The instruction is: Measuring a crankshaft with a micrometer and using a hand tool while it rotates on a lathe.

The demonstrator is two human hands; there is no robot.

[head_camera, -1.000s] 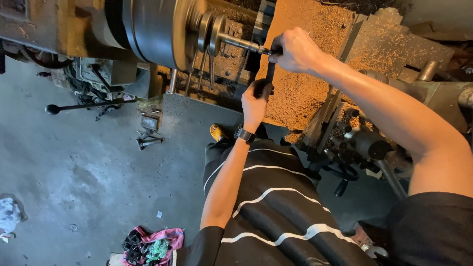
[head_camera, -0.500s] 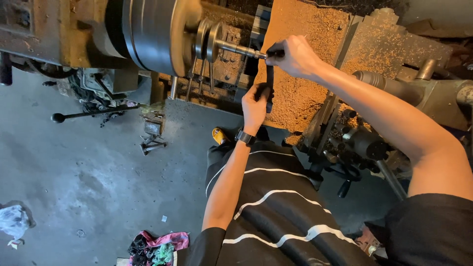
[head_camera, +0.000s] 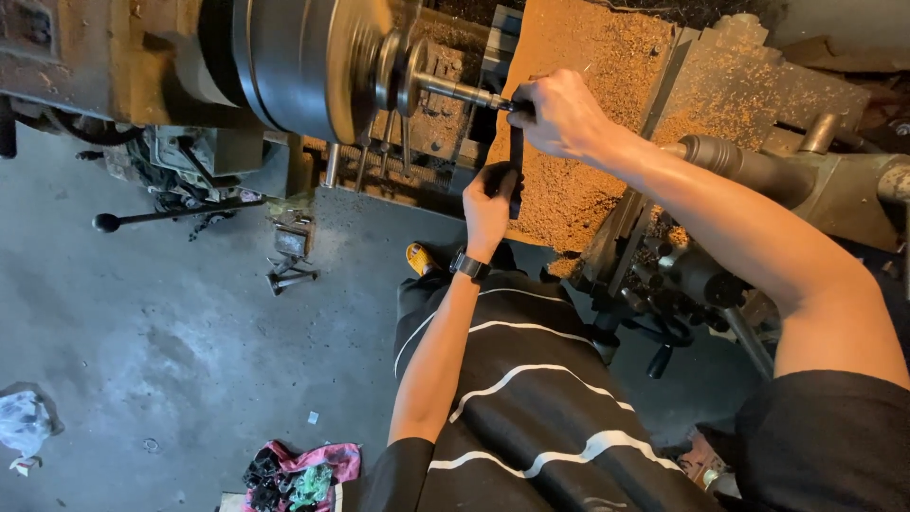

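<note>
A thin steel rod sticks out of the lathe chuck at the top. My right hand grips the top end of a dark flat tool right at the rod's tip. My left hand, with a black watch on the wrist, grips the lower end of the same tool. The tool runs crosswise to the rod. Brown swarf covers the lathe bed behind both hands.
The lathe carriage with black handles sits to the right of my body. A long black lever juts out at left over the grey concrete floor. Coloured rags and a crumpled bag lie on the floor.
The view has shifted so the chuck and hands sit slightly further right and lower. Both hands keep their hold on the tool at the rod.
</note>
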